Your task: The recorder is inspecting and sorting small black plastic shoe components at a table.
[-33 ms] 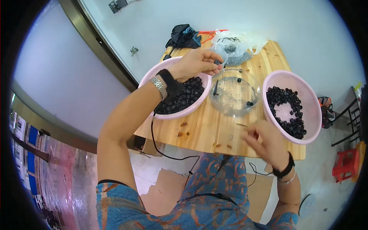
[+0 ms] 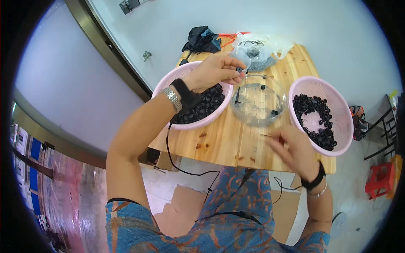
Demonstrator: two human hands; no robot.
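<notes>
My left hand (image 2: 217, 71) pinches a small round black part (image 2: 239, 69) with a hole in its middle, held near the back rim of a clear round tub (image 2: 257, 122). A few black pieces lie in that tub. Between the thumb and fingers of my right hand (image 2: 293, 147) is a thin needle-like tool (image 2: 266, 135), its tip pointing left over the table's front part. Beneath my left wrist stands a pink basket (image 2: 164, 82) filled with small black parts (image 2: 202, 107). To the right, another pink basket (image 2: 344, 114) has black parts in a ring around its bare bottom.
Behind the tub, a clear plastic bag (image 2: 265, 61) of dark pieces sits on the wooden table (image 2: 215, 147). A folded black umbrella (image 2: 202, 40) lies at the back left. A black cable (image 2: 171, 154) hangs from my left wrist. A red stool (image 2: 379, 181) stands on the floor at right.
My right hand has shifted very slightly, with the thin tool still in it. My left hand keeps its hold on the black part.
</notes>
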